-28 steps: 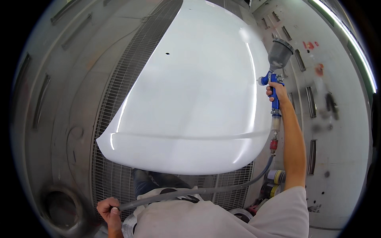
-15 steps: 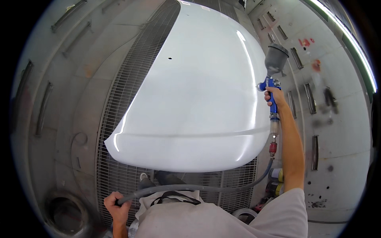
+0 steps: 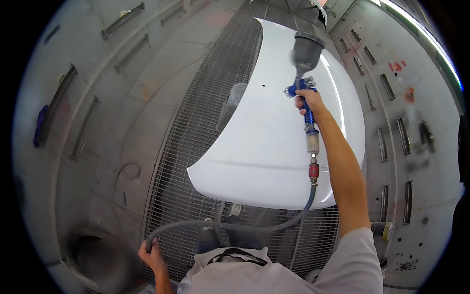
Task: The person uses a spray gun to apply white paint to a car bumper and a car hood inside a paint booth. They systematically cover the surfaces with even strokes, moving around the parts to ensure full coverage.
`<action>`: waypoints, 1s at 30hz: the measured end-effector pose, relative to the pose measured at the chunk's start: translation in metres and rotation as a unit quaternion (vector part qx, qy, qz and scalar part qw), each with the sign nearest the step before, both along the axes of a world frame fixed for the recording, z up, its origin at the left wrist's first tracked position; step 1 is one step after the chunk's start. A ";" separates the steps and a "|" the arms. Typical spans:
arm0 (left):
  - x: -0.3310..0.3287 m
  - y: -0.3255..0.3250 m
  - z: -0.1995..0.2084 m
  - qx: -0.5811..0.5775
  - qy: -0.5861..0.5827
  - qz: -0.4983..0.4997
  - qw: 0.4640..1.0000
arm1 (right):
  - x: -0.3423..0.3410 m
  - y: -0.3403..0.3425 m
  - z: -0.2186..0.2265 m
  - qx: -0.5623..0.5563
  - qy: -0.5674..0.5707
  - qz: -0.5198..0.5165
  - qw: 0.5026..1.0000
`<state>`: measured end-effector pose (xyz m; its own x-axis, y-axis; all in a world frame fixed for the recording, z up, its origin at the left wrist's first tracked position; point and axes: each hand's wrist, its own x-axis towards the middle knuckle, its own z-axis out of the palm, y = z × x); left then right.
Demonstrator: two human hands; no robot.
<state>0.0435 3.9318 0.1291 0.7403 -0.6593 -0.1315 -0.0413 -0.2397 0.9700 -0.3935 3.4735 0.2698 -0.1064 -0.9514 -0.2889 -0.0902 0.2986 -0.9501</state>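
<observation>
My right hand [image 3: 311,104] is wrapped round the handle of a blue spray gun [image 3: 299,87], held above a white car hood [image 3: 249,147]. A dark grey cup [image 3: 307,51] sits on top of the gun. Below the handle come a clear filter and a red coupling [image 3: 314,171], which joins a grey air hose [image 3: 230,226]. That hose curves down and across in front of me to my left hand [image 3: 152,256], whose fingers are closed round it at the lower left. The gun's nozzle points left over the hood.
Metal floor grating [image 3: 178,161] runs under and left of the hood. A grey covered object [image 3: 232,105] shows beside the hood's left edge. Metal brackets [image 3: 408,202] line the right wall. A round duct-like opening [image 3: 81,250] lies at lower left, and cans [image 3: 382,230] stand at lower right.
The spray gun has moved from the hood's right edge to over its middle. My view has shifted, so the hood now sits farther right. Both hands keep their holds.
</observation>
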 end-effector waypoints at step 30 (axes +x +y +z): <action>-0.164 0.022 0.014 0.013 -0.055 -0.185 0.981 | -0.250 0.126 0.016 0.041 0.022 -0.080 0.996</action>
